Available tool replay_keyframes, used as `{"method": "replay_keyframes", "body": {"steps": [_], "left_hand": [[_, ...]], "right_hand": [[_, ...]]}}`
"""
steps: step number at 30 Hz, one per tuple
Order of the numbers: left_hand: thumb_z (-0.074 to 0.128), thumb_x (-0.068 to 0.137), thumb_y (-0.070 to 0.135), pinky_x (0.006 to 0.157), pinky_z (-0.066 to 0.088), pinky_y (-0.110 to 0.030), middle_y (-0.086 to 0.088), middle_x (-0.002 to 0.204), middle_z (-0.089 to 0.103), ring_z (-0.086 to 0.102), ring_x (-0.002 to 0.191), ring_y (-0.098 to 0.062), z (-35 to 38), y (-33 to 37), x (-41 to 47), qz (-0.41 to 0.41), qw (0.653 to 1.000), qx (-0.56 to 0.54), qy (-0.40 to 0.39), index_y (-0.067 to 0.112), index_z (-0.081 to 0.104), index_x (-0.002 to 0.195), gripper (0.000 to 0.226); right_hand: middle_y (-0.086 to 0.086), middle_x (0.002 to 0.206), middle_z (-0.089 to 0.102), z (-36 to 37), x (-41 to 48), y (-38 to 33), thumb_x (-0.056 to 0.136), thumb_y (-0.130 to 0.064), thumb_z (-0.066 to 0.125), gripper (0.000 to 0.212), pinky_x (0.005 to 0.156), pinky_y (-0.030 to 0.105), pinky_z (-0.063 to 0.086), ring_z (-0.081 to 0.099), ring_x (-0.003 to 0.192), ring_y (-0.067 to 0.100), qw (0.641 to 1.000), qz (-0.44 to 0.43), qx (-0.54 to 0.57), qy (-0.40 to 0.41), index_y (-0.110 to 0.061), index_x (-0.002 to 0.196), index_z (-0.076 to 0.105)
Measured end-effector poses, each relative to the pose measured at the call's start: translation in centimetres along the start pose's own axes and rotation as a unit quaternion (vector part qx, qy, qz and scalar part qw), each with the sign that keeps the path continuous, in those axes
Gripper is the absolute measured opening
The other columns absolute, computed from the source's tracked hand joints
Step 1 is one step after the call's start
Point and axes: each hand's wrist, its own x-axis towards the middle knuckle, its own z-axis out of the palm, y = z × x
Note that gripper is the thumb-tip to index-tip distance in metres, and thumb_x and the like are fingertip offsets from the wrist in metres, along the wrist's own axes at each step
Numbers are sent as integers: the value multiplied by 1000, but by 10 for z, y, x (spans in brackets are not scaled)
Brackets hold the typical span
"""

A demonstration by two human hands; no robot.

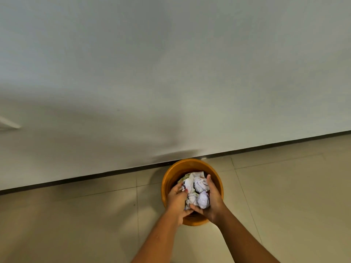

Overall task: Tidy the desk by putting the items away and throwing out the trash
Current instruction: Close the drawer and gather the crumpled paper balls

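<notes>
Hands cup a bundle of crumpled paper between them; the left hand curls against its left side with fingertips pressed into the creases; the right hand holds it from the right and beneath, fingers reaching up along the far side and thumb hooked under a white wad; the two hands meet at the near end, touching or almost so. The bundle hangs directly over the mouth of an orange bin, seemingly dipping just below the rim; whether any of it already rests on what is inside is hidden. The bin stands on the tiled floor at its far edge, just beside the dark skirting strip under a plain pale wall. Paper like this should be very light, soft and springy; it looks like several loose wads rather than one piece, so a scrap could slip out if it were held from one side only; best held from both sides and underneath, and released low inside the bin so nothing bounces over the rim.
</notes>
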Motion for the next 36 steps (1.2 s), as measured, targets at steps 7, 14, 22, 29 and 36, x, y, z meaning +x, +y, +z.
{"method": "replay_keyframes", "body": {"steps": [7, 14, 22, 29, 36], "left_hand": [[40, 97, 4, 84, 56, -43, -3, 123, 58, 60, 106, -25, 1, -40, 84, -2, 998, 59, 16, 31, 39, 139, 49], [41, 98, 2, 95, 47, -36, -6, 122, 56, 53, 104, -21, -6, -43, 68, 33, 996, 61, 59, 15, 48, 132, 38], [45, 94, -2, 98, 45, -37, -6, 135, 49, 48, 122, -26, 7, 18, -43, 74, 993, 57, 74, 14, 48, 133, 43], [49, 91, -6, 85, 48, -35, -4, 107, 56, 54, 99, -21, -17, 98, -191, 136, 987, -44, 79, 9, 53, 113, 27], [38, 98, 0, 88, 42, -35, -13, 123, 55, 53, 117, -25, -106, 149, -329, 199, 957, -167, 125, 10, 48, 129, 35]], "right_hand": [[12, 116, 65, -30, 71, 30, 87, -63, 44, 58, 79, 44, 54, 61, 104, 31, 998, 8, -19, 54, -19, 123, 57], [10, 108, 57, -26, 57, 26, 91, -63, 35, 61, 83, 51, 51, 53, 99, 33, 997, -9, -13, 75, -21, 135, 46], [17, 135, 47, 29, -58, -15, 94, -61, 33, 63, 83, 52, 51, 53, 111, 36, 995, -42, -40, 79, -21, 143, 36], [13, 113, 64, 121, -195, -44, 94, -58, 37, 55, 66, 39, 53, 61, 102, 29, 991, -84, -106, 9, -20, 133, 49], [4, 101, 67, 233, -302, -23, 94, -62, 30, 55, 61, 31, 48, 60, 82, 19, 961, -112, -232, -105, -21, 119, 56]]}}
